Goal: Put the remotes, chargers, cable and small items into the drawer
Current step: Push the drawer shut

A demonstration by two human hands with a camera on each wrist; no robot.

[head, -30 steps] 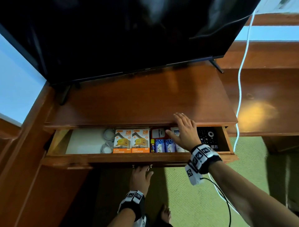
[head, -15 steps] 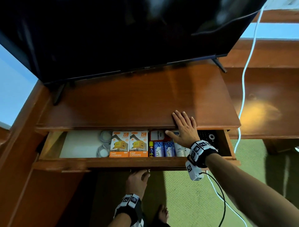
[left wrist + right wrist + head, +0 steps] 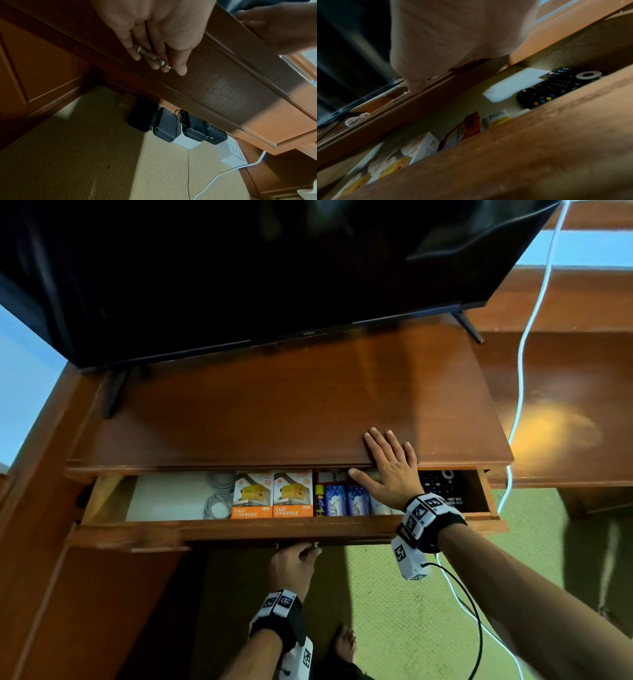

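The wooden drawer [image 3: 239,530] stands partly pulled out under the tabletop. Inside lie a coiled white cable [image 3: 217,498], two orange charger boxes [image 3: 252,496], a small yellow tube [image 3: 320,499], blue packets [image 3: 346,499] and black remotes [image 3: 443,487]. My left hand [image 3: 294,559] reaches up from below and grips the metal handle [image 3: 152,56] on the drawer front [image 3: 223,88]. My right hand [image 3: 390,470] lies flat on the tabletop's front edge, its thumb stretched over the drawer's contents. The right wrist view shows the remotes [image 3: 556,88] and boxes [image 3: 419,147] behind the drawer front.
A large black TV [image 3: 274,268] stands on the tabletop [image 3: 274,405] behind my right hand. A white cord [image 3: 524,354] hangs down at the right. Black cases [image 3: 166,125] sit on the green carpet under the unit. My bare foot [image 3: 344,645] is below the drawer.
My right hand has slid a little further onto the tabletop. My left hand stays on the handle, and the drawer looks about as far out as before.
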